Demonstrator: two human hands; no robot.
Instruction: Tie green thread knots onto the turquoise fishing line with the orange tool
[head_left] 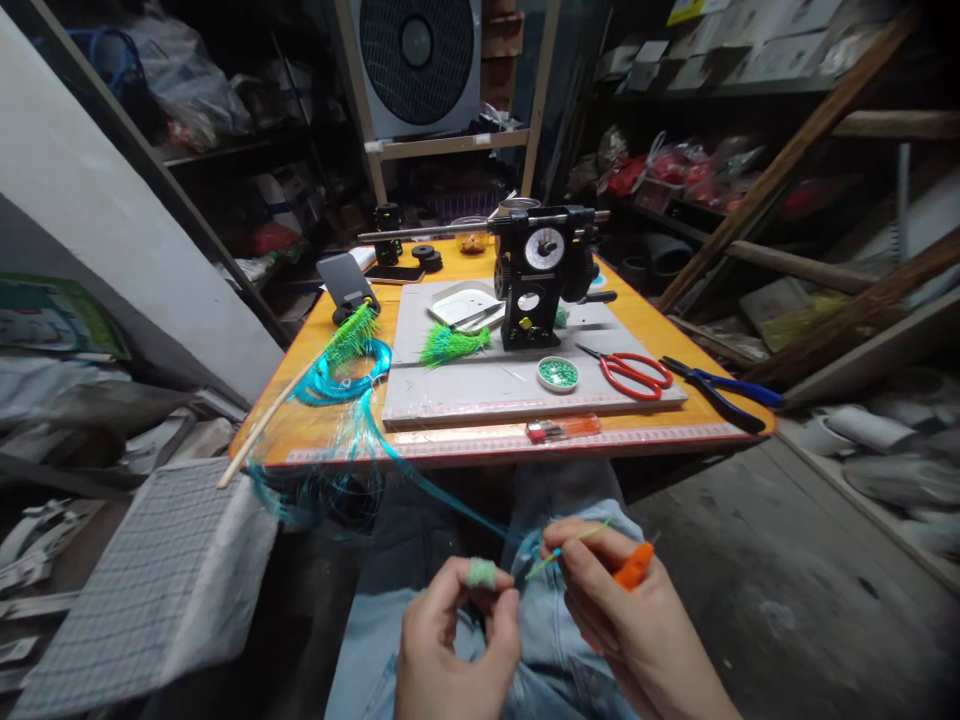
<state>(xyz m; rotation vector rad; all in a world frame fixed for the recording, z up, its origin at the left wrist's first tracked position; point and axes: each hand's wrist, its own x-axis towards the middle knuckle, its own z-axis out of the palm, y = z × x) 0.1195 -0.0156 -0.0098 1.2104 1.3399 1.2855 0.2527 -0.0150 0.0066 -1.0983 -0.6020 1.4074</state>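
My right hand [619,590] pinches a thin bright-green strand [541,568] with a small blue part on it, between thumb and index finger. An orange-handled tool [636,567] is tucked in the same hand; its thin tip points up and right. My left hand [457,640] is just left of it, above my lap, thumb and index fingertips close together. Whatever they hold, if anything, is too small to make out. Green tape [481,573] wraps the left index finger. Blue strands [442,492] run from a blue coil [352,372] on the table down toward my right hand.
On the wooden table [637,300] stand a black hand-cranked winder [531,290], a dish of green beads [557,374], red-handled scissors [637,375], pliers [716,390] and green bristly bundles [450,343]. A wooden stick [277,405] overhangs the front left edge.
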